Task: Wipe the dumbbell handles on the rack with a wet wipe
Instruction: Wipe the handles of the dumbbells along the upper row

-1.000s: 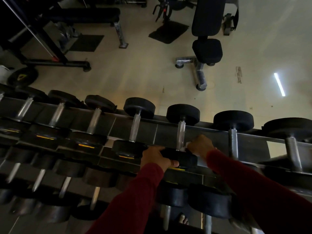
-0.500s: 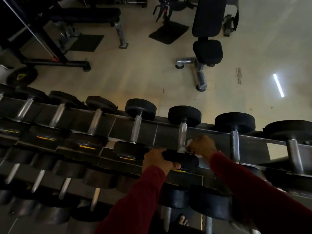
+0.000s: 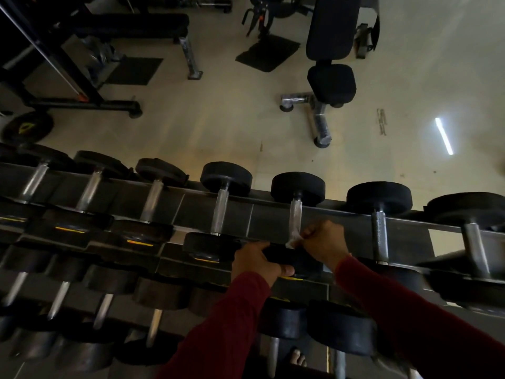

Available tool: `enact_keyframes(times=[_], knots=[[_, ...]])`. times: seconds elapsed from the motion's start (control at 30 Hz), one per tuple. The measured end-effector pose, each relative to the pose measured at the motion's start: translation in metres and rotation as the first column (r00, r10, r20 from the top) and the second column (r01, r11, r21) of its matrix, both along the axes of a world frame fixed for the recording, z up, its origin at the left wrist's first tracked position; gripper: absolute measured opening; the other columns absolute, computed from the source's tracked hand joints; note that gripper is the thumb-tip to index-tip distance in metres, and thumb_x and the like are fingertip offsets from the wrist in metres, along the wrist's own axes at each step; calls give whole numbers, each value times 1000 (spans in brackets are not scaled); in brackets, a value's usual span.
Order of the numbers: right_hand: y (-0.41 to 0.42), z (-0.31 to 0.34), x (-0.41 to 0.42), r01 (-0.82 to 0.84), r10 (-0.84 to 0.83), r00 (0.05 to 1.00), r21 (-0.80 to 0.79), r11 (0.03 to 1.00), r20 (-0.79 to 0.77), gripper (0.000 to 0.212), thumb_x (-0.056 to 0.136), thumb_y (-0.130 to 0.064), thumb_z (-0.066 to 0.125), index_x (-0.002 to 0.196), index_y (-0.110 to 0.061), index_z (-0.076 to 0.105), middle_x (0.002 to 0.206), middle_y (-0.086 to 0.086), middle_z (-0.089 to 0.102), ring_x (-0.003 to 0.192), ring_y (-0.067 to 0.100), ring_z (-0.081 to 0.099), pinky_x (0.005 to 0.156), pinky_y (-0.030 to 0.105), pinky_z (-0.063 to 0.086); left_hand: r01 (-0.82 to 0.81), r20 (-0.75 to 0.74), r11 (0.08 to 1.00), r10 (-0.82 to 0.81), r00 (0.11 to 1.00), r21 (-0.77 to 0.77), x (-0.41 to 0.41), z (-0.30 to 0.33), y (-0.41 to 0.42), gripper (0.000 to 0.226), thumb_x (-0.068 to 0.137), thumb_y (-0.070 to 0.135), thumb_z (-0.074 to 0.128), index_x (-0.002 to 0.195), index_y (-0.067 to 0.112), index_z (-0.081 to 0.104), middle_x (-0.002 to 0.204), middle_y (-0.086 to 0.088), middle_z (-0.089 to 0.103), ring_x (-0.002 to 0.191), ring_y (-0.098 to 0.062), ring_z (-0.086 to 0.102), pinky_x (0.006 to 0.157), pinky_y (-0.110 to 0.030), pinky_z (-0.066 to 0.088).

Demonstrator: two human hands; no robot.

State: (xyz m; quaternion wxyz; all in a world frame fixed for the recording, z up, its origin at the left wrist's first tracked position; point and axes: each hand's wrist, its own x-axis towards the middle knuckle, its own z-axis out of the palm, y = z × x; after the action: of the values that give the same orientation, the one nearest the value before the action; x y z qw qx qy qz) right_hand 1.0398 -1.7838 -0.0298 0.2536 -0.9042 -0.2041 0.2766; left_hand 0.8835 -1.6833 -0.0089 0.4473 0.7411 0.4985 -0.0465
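Right hand [image 3: 323, 243] pinches wipe [image 3: 293, 239] at handle's [image 3: 296, 214] near end (rack [image 3: 262, 220] edge).

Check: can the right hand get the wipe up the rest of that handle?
Probably yes. The right hand holds the wet wipe at the handle's near end; the bare shaft beyond is unobstructed.

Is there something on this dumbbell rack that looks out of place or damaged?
Nothing stands out. The dumbbells sit in an even row on the rack. The left hand steadies one dumbbell's near head while the right hand holds the wet wipe at its handle.
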Motion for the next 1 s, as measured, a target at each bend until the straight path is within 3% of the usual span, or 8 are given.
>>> enact_keyframes(times=[0.13, 0.2, 0.33, 0.53, 0.7, 0.77, 0.83, 1.0], knots=[[18, 2, 1, 90, -103, 990, 127, 988, 98, 16, 80, -34, 82, 80, -22, 72, 79, -7, 71, 70, -1, 63, 65, 16, 51, 10, 12, 1000, -10, 1000, 5, -1, -1, 0, 75, 41, 43, 97, 112, 32, 74, 112, 7, 70, 103, -15, 65, 96, -30, 54], [33, 4, 11, 159, -195, 963, 193, 968, 186, 19, 81, -36, 81, 76, -21, 70, 72, -4, 70, 67, 7, 65, 69, 26, 56, 23, 17, 1000, -23, 1000, 10, -2, -1, 0, 75, 42, 44, 97, 112, 32, 73, 110, 10, 68, 105, -15, 65, 96, -29, 53], [50, 4, 26, 410, -459, 880, 294, 863, 120, 34, 74, -46, 83, 66, -15, 69, 58, -3, 64, 64, 18, 64, 66, 22, 46, 40, 27, 999, -41, 999, 21, -3, -2, 0, 75, 37, 51, 94, 108, 37, 74, 108, 7, 72, 101, -14, 67, 93, -29, 55], [54, 1, 29, 779, -707, 623, 193, 596, -335, 16, 80, -27, 78, 78, -12, 72, 77, 4, 71, 71, 19, 64, 71, 28, 50, 44, 35, 999, -44, 998, -5, -4, -4, 0, 70, 43, 44, 97, 108, 32, 74, 106, 9, 73, 98, -12, 67, 92, -27, 55], [53, 1, 42, 666, -448, 657, 188, 722, -606, 23, 97, -2, 52, 81, -18, 48, 86, 0, 50, 76, 15, 55, 53, 20, 53, 55, 26, 998, -56, 998, 34, -4, -1, -3, 87, 32, 63, 85, 113, 36, 71, 112, 7, 71, 101, -12, 66, 94, -30, 55], [54, -1, 45, 598, -421, 704, 157, 786, -572, 23, 100, -3, 47, 82, -18, 48, 85, -1, 48, 73, 11, 51, 50, 16, 52, 54, 27, 998, -55, 998, 40, -4, -3, -3, 92, 29, 67, 81, 115, 37, 71, 113, 6, 70, 102, -12, 66, 94, -31, 56], [56, -4, 42, 599, -536, 767, 92, 796, -353, 14, 96, -15, 54, 83, -15, 59, 79, 1, 57, 71, 16, 54, 63, 25, 52, 67, 31, 997, -68, 997, 28, -5, -1, -2, 78, 37, 57, 90, 110, 34, 73, 107, 9, 72, 99, -12, 67, 93, -29, 56], [59, -3, 27, 751, -706, 658, 300, 588, -263, 5, 79, -16, 77, 80, -11, 74, 80, 5, 72, 77, 20, 66, 78, 29, 54, 75, 44, 997, -76, 996, 15, -5, -2, 0, 58, 46, 46, 95, 99, 33, 76, 97, 13, 73, 91, -8, 66, 89, -27, 56]])
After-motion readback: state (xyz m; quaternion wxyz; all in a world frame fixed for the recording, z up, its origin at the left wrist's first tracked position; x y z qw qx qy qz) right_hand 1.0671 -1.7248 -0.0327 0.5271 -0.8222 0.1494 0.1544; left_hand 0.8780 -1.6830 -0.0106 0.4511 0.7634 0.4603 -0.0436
